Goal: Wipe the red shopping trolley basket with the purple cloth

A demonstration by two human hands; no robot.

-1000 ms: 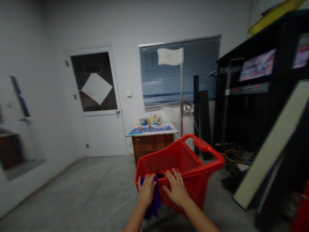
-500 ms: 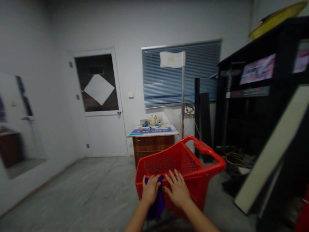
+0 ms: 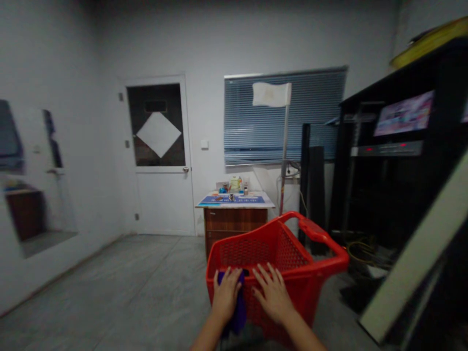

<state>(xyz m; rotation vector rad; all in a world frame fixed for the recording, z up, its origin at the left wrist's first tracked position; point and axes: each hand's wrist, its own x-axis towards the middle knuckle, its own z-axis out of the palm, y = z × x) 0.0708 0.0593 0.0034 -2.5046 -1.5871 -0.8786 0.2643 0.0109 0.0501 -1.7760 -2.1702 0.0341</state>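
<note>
A red plastic shopping cart (image 3: 292, 287) stands right in front of me, its handle toward the right. Over its near rim hangs a purple cloth (image 3: 238, 312), and my left hand (image 3: 225, 295) is closed on it at the rim. My right hand (image 3: 272, 292) lies beside it against the near side of the cart, fingers spread, holding nothing. The cart's perforated far wall shows; its bottom is mostly hidden by the near side.
A wooden cabinet (image 3: 236, 219) with small items on top stands behind the cart. On the right are a black rack (image 3: 387, 190) with a screen and a leaning pale board (image 3: 413, 258). A white door (image 3: 163, 202) is at the back left, a mirror (image 3: 36, 195) on the left wall.
The view has turned slightly left, so the room sits further right in the picture. Both hands remain at the cart's near rim, the left one still on the cloth.
</note>
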